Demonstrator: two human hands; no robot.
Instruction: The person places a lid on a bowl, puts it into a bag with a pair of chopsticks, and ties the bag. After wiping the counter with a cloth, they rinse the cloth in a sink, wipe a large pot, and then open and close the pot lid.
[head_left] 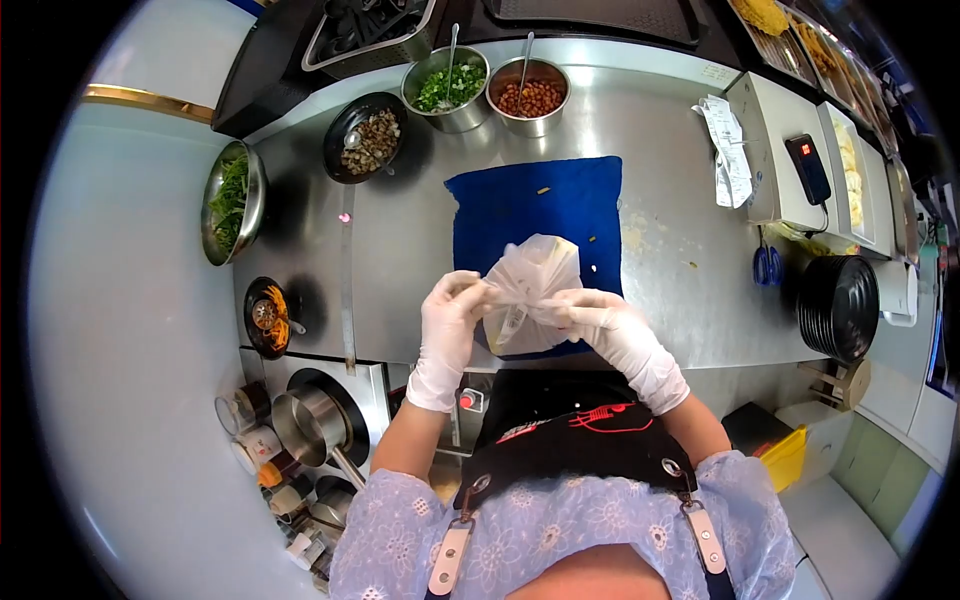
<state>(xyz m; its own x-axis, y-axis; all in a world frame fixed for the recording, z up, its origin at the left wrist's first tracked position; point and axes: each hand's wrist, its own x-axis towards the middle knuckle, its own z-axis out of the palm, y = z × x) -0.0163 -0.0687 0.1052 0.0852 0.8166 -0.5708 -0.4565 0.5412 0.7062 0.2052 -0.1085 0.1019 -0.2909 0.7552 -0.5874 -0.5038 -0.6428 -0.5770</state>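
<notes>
A translucent white plastic bag (pixel 537 268) stands on a blue cloth (pixel 490 215) in the middle of the steel counter, its top gathered and twisted. Something pale yellow shows faintly through it; I cannot make out what. My left hand (pixel 450 315), in a white glove, pinches the bag's gathered top from the left. From the right, my right hand (pixel 610 325), gloved too, grips the other side of the same gather between thumb and fingers. Small food scraps lie on the cloth beside the bag.
Bowls of chopped green onion (pixel 447 90), reddish beans or nuts (pixel 528 98) and diced brown food (pixel 372 140) line the back. Leafy greens (pixel 229 200) and orange shreds (pixel 270 315) sit left. At right are blue scissors (pixel 768 265), black plates (pixel 838 308) and receipts (pixel 725 150). A saucepan (pixel 308 425) stands lower left.
</notes>
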